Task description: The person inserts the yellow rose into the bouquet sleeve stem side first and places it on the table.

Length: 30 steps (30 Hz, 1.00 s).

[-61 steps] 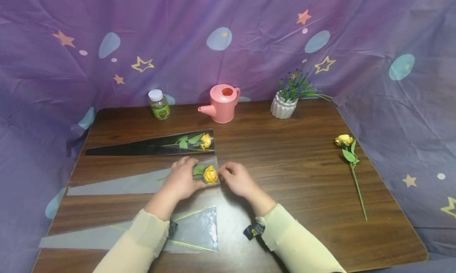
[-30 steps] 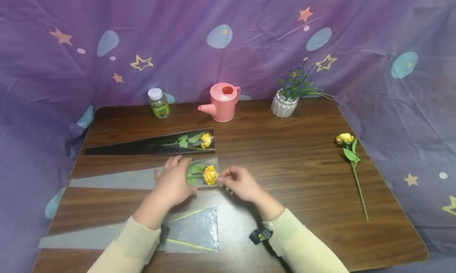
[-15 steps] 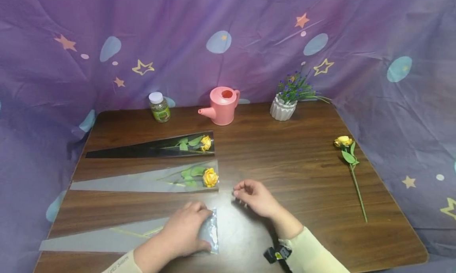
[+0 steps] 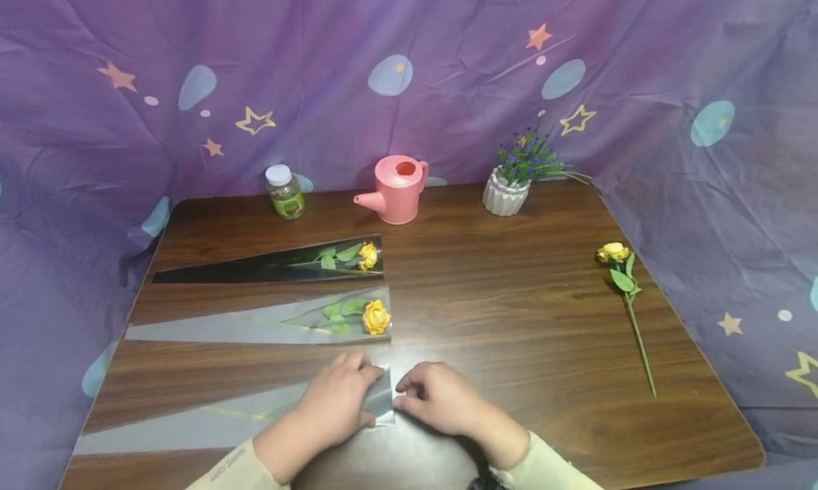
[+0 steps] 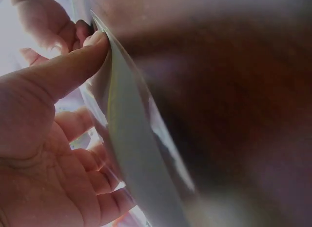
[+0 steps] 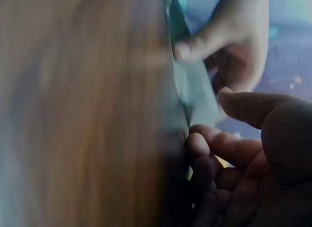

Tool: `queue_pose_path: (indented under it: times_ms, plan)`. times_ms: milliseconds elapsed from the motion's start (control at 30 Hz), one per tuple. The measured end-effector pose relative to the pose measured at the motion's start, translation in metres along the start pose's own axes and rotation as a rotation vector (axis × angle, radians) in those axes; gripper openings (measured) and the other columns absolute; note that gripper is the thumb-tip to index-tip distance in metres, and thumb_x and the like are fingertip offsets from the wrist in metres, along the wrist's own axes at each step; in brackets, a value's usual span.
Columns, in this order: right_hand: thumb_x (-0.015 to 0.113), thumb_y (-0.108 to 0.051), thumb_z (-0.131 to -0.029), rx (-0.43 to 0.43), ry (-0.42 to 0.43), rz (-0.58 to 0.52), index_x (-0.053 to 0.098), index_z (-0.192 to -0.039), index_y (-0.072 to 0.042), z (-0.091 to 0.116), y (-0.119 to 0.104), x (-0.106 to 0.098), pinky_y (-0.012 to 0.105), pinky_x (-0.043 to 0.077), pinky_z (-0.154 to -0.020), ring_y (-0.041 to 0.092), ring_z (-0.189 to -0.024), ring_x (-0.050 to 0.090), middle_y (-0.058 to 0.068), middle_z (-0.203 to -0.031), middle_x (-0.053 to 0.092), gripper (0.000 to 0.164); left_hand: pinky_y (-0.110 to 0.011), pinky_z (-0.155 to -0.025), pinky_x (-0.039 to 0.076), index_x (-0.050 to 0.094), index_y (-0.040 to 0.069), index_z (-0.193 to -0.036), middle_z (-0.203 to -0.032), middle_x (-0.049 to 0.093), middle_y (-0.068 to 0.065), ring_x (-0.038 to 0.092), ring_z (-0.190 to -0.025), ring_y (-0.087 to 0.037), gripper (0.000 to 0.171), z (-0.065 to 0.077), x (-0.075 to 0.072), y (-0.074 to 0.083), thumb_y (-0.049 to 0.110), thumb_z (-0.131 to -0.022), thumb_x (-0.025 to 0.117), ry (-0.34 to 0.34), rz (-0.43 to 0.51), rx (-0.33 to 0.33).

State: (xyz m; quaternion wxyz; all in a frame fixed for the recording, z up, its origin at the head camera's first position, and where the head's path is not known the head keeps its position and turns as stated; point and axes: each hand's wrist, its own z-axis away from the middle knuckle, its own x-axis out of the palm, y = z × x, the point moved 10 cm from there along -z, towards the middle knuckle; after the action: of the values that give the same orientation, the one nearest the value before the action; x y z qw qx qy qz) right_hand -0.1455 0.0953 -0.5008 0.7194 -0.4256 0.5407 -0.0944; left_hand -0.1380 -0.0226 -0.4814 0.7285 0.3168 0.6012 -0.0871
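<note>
My left hand [image 4: 339, 398] holds the wide end of the nearest flower sleeve [image 4: 160, 422], a long clear-and-grey tapered wrapper with yellow lines. In the left wrist view the thumb presses one edge of the sleeve [image 5: 139, 139], its fingers lie along the far side, and the mouth bows apart. My right hand [image 4: 441, 398] is at that mouth, fingers bent. The right wrist view has its fingertips [image 6: 197, 143] at the sleeve's edge, the thumb standing away. Behind lie a grey sleeve [image 4: 192, 328] with a yellow rose [image 4: 375, 317] inside and a black sleeve [image 4: 217, 270] with another rose [image 4: 367, 256].
A loose yellow rose [image 4: 613, 252] with a long stem lies near the table's right edge. Along the back stand a white-lidded jar [image 4: 285, 193], a pink watering can [image 4: 399, 192] and a white pot [image 4: 506, 194] of purple flowers. A purple curtain [image 4: 319, 64] hangs behind.
Both hands have left the middle sleeve and come down to the nearest one. The left hand took hold of its wide end, which has narrowed and bowed; the right hand came up to its mouth.
</note>
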Motion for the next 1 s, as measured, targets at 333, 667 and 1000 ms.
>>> queue_pose_path:
  times_ms: [333,667,1000]
  plan:
    - [0.076,-0.016,-0.096,0.023,0.049,-0.164,0.075,-0.083,-0.011,-0.007,-0.006,0.008,0.023,0.046,-0.062,-0.001,-0.065,0.052,-0.012,-0.074,0.064,0.014,-0.051,-0.090,0.056,0.068,0.007,-0.134,-0.119,0.061,-0.007,0.059,-0.111,-0.027,0.075,-0.005,-0.001,0.002,0.040,-0.073,0.096,-0.014,0.044,0.004]
    - [0.073,-0.005,-0.095,0.086,0.074,-0.424,0.076,-0.085,0.002,-0.004,0.006,-0.009,0.018,0.039,-0.052,0.000,-0.056,0.048,-0.007,-0.066,0.061,0.012,-0.053,-0.097,0.054,0.069,0.006,-0.130,-0.124,0.068,-0.009,0.064,-0.117,-0.032,0.052,-0.013,-0.038,-0.007,0.034,-0.089,0.086,0.146,0.264,-0.075]
    - [0.077,-0.004,-0.090,0.006,0.057,-0.481,0.074,-0.082,0.004,-0.007,-0.005,-0.014,0.016,0.032,-0.047,-0.003,-0.052,0.040,-0.012,-0.061,0.054,0.012,-0.032,-0.064,0.048,0.065,0.018,-0.093,-0.082,0.058,0.008,0.056,-0.073,-0.011,0.033,-0.023,-0.050,0.001,0.043,-0.087,0.085,0.321,0.251,-0.157]
